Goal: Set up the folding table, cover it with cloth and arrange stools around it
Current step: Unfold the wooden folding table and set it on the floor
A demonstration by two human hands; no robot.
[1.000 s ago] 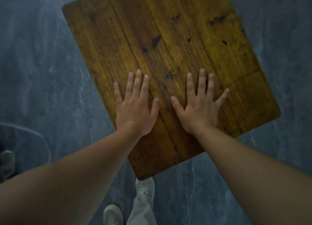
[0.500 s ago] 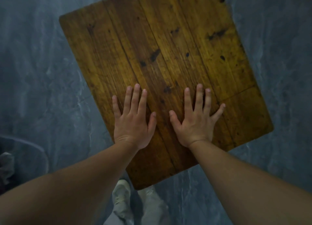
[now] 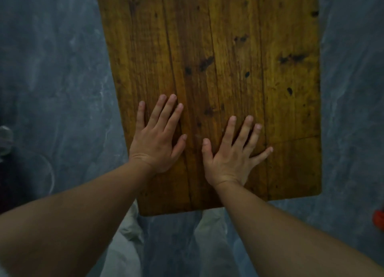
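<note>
Now that the folding table [image 3: 218, 58] has swung from the skewed angle it had a second ago to lie nearly square to the person, its near edge runs straight across just ahead of the legs, and the hands have slid closer to that edge. I judge from this that the person is turning and seating the table where it should stand, so the set-up step looks close to done. No cloth covers the wood, and no stool can be made out with certainty, so those two steps are still to come.

Both hands press flat on the planked top, palms down, holding nothing. The left hand [image 3: 154, 140] lies near the table's left edge with its fingers spread and pointing away from the body. The right hand [image 3: 230, 155] lies just beside it toward the table's middle, fingers fanned wider and the little finger splayed outward. Both forearms reach forward and down over the near edge, seemingly bearing weight on the top.

Beyond the table lies a grey marbled floor [image 3: 52, 69]. Pale trousers [image 3: 128, 245] show below the near edge, and something orange [image 3: 379, 218] sits at the far right.
</note>
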